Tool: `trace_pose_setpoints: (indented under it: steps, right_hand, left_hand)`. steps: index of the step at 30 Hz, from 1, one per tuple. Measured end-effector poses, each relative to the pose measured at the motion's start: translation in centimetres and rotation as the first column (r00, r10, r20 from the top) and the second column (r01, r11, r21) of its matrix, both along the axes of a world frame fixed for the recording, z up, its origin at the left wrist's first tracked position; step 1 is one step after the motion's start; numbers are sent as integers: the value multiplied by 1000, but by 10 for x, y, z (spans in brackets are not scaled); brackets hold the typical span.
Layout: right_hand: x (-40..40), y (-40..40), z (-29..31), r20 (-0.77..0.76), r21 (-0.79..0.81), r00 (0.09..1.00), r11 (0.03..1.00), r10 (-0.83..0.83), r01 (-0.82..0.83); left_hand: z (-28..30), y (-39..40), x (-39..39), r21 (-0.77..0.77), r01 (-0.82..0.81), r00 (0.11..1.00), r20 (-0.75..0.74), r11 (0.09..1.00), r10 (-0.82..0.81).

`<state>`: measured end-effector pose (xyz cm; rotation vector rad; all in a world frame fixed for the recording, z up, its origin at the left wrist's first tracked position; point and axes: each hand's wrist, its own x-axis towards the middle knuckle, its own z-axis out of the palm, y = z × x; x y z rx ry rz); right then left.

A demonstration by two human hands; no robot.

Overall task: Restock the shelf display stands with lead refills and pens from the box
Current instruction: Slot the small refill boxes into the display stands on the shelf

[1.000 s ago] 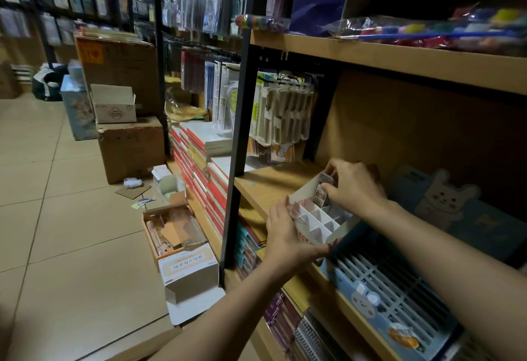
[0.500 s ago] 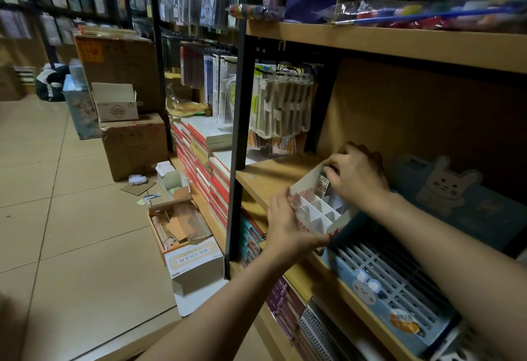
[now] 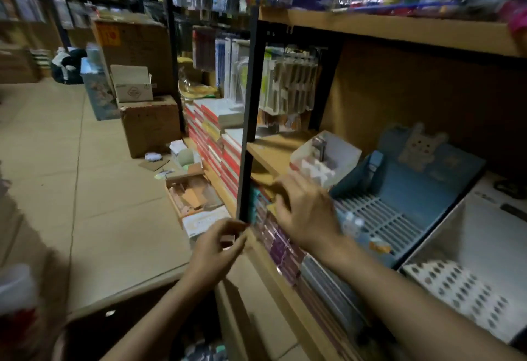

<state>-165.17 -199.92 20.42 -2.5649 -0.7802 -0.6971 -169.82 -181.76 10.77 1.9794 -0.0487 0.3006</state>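
A small white display stand (image 3: 336, 153) with divided slots sits on the wooden shelf (image 3: 271, 151); one lead refill pack (image 3: 320, 144) stands in it. To its right stands a blue slotted display stand (image 3: 399, 189) with a cartoon figure. My right hand (image 3: 306, 209) hovers below the white stand, fingers relaxed, holding nothing. My left hand (image 3: 218, 246) is lower, in front of the black shelf post (image 3: 248, 121), fingers loosely curled; nothing shows in it. The frame is motion-blurred.
A white perforated stand (image 3: 456, 283) sits at the right. Notebooks (image 3: 282, 243) line the lower shelf. On the floor are an open box of stock (image 3: 191, 195), a white box (image 3: 205, 222) and brown cartons (image 3: 151, 124). A dark box edge (image 3: 137, 318) lies at my feet.
Both hands have let go of the white stand and dropped away from the shelf toward me. The refill pack stays in the stand. My view has tilted downward.
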Motion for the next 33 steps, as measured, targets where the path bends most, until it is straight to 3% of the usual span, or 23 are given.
trace_pose_setpoints:
  steps: [2, 5, 9, 12, 17, 23, 28, 33]
  right_hand:
    - [-39, 29, -43, -240, -65, 969, 995, 57, -75]
    - [-89, 57, -113, -613, -140, 789, 980, 29, -145]
    - [-133, 68, -199, -825, -154, 563, 977, -45, -148]
    - [-148, 71, -249, -883, -158, 457, 985, -109, -70]
    - [-150, 78, -301, -909, -217, 380, 973, -174, -74]
    - [-142, 92, -347, -923, -274, 323, 948, -211, -164]
    - [-144, 101, -378, -912, -327, 331, 915, -241, -237]
    - [-151, 107, -391, -878, -400, 393, 871, -274, -285]
  left_hand:
    - [-42, 25, -46, 37, -65, 983, -172, 997, 70]
    - [-105, 55, -118, 83, -167, 863, -469, 983, 186]
    - [-179, 64, -189, 81, -346, 667, -679, 935, 306]
    - [-217, 54, -210, 41, -405, 578, -762, 914, 290]
    - [-260, 44, -206, 15, -408, 533, -808, 913, 251]
    - [-293, 59, -185, 182, -469, 569, -686, 864, 453]
    - [-318, 66, -178, 101, -559, 541, -708, 823, 454]
    - [-327, 56, -178, 254, -493, 575, -623, 832, 531]
